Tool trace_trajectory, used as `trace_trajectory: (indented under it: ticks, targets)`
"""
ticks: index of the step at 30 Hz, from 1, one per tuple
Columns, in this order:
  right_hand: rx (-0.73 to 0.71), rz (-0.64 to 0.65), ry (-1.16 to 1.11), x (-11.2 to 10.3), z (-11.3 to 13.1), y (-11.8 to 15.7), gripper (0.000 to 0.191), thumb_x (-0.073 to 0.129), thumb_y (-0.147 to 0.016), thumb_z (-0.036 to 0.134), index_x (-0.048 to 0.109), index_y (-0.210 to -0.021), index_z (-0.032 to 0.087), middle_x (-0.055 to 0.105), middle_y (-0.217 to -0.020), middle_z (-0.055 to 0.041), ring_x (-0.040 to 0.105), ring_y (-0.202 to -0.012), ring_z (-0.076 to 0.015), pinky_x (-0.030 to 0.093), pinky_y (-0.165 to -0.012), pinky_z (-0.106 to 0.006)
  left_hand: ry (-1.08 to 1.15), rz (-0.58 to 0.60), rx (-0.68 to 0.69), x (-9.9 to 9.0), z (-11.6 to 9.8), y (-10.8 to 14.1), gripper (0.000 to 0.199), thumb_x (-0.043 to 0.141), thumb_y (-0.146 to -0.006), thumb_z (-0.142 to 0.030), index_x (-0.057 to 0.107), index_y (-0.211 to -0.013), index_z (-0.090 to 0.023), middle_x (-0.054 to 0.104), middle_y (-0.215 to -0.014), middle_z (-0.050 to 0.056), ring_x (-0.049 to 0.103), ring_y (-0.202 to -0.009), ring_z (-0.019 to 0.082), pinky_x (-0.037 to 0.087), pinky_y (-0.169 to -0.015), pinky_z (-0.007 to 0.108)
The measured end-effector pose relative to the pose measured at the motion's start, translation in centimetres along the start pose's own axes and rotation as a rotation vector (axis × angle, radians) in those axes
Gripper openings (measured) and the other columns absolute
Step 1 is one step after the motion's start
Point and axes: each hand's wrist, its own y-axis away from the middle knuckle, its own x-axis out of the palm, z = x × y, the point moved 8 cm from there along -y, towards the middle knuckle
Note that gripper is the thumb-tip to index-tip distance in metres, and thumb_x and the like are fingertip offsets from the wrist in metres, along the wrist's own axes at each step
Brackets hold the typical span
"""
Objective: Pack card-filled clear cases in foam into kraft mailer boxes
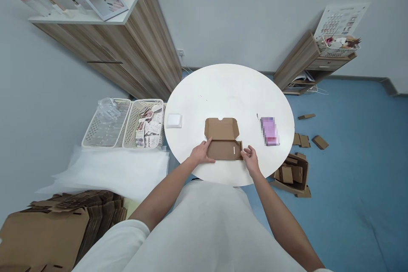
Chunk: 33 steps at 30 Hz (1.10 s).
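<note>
A small brown cardboard box lies open on the white round table, its lid flap folded back away from me. Inside, near the right end, shows a short white strip. My left hand holds the box's left end, fingers at the far corner and thumb along the near edge. At the right end, my right hand has its curled fingers against the side wall. The undersides of both hands' fingers are partly hidden.
A white square packet lies left, a blurred purple package right. Baskets, white sheets and stacked flat cardboard are at left. A carton of small boxes stands on the floor at right, loose boxes around it.
</note>
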Motion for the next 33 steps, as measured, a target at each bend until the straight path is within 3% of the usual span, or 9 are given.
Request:
trace_trajectory:
  ticks: [4, 8, 13, 19, 25, 29, 33]
  targets:
    - [-0.029, 0.083, -0.139, 1.1, 1.5, -0.5, 0.06, 0.047, -0.072, 0.042, 0.038, -0.124, 0.015, 0.058, -0.104, -0.0106, 0.057, -0.09, -0.0202, 0.046, -0.076, -0.034, 0.014, -0.003, 0.004, 0.0, 0.0, -0.1, 0.108, 0.073, -0.043, -0.052, 0.018, -0.134, -0.028, 0.047, -0.113, 0.008, 0.051, -0.1, 0.029, 0.04, -0.074, 0.03]
    - [-0.064, 0.184, -0.057, 2.2, 2.9, -0.5, 0.049, 0.05, -0.069, 0.042, 0.05, -0.111, 0.017, 0.06, -0.093, -0.0056, 0.057, -0.072, -0.0156, 0.047, -0.067, -0.032, 0.025, 0.009, -0.012, 0.2, 0.0, -0.3, 0.111, 0.073, -0.042, -0.053, 0.017, -0.134, -0.027, 0.046, -0.114, 0.009, 0.051, -0.101, 0.029, 0.04, -0.075, 0.03]
    - [-0.048, 0.064, 0.224, 2.1, 3.3, -1.0, 0.036, 0.05, -0.067, 0.041, 0.052, -0.096, 0.02, 0.059, -0.078, -0.0018, 0.055, -0.067, -0.0164, 0.043, -0.062, -0.029, 0.014, -0.012, 0.001, 0.5, -0.4, -0.3, 0.112, 0.073, -0.042, -0.053, 0.014, -0.134, -0.028, 0.048, -0.11, 0.008, 0.053, -0.096, 0.029, 0.041, -0.072, 0.03]
    - [-0.036, 0.003, 0.49, 2.1, 3.5, -1.7, 0.016, 0.042, -0.069, 0.025, 0.047, -0.084, 0.022, 0.054, -0.064, 0.001, 0.051, -0.059, -0.0161, 0.035, -0.053, -0.026, -0.017, 0.02, -0.01, 0.9, -1.1, -0.5, 0.113, 0.071, -0.044, -0.054, 0.01, -0.135, -0.028, 0.047, -0.109, 0.009, 0.055, -0.092, 0.029, 0.042, -0.068, 0.03]
    - [0.018, -0.044, 0.519, 1.6, 3.3, -1.6, 0.025, 0.038, -0.073, 0.029, 0.046, -0.095, 0.022, 0.058, -0.073, -0.0029, 0.054, -0.065, -0.019, 0.036, -0.053, -0.028, 0.078, -0.008, -0.027, 1.3, -1.4, -0.6, 0.114, 0.071, -0.048, -0.05, 0.003, -0.136, -0.027, 0.045, -0.113, 0.01, 0.051, -0.099, 0.029, 0.042, -0.072, 0.032]
    - [0.021, -0.054, 0.437, 1.0, 3.1, -0.8, 0.046, 0.041, -0.072, 0.045, 0.042, -0.11, 0.019, 0.057, -0.093, -0.0075, 0.056, -0.08, -0.0213, 0.04, -0.061, -0.03, 0.252, -0.095, -0.001, 1.9, -1.4, 0.7, 0.109, 0.067, -0.056, -0.05, -0.001, -0.137, -0.023, 0.04, -0.123, 0.013, 0.046, -0.108, 0.027, 0.04, -0.081, 0.035]
    - [0.018, -0.011, 0.349, 1.0, 2.5, 0.3, 0.06, 0.041, -0.071, 0.055, 0.039, -0.118, 0.018, 0.054, -0.103, -0.0089, 0.054, -0.089, -0.022, 0.041, -0.068, -0.03, 0.46, -0.179, -0.008, 2.6, -1.1, 2.4, 0.096, 0.062, -0.064, -0.05, 0.007, -0.137, -0.018, 0.037, -0.128, 0.015, 0.044, -0.11, 0.026, 0.036, -0.09, 0.037]
